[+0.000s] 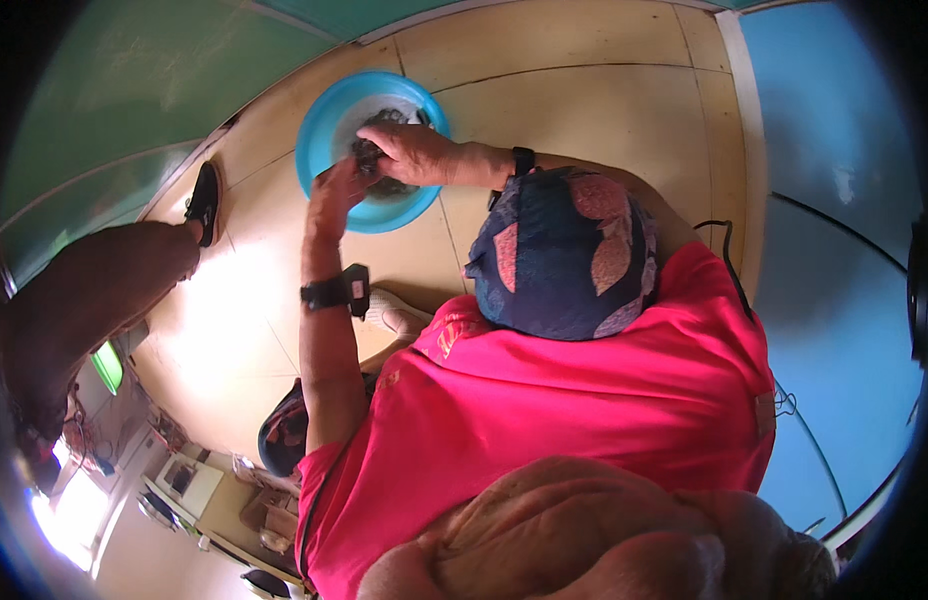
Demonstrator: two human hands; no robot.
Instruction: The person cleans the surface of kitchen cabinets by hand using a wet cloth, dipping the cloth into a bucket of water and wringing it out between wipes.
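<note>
A light blue plastic basin [311,142] stands on the tiled floor, with cloudy liquid and dark, wet material [368,154] inside. My right hand [415,152] reaches over it from the right, its fingers curled on the dark material. At the near left rim is my left hand [336,187], fingertips against the same material and close to the right hand; its grip is partly hidden. What the dark material is cannot be told. Both wrists wear black bands, the left one with a boxy device [356,290].
Another person's leg [126,262] and black shoe [205,202] are at the left. Green panels [133,82] border the floor behind, blue panels [831,262] the right. My knee [565,255] in patterned cloth is beside the right forearm. Cluttered shelving [231,510] stands lower left.
</note>
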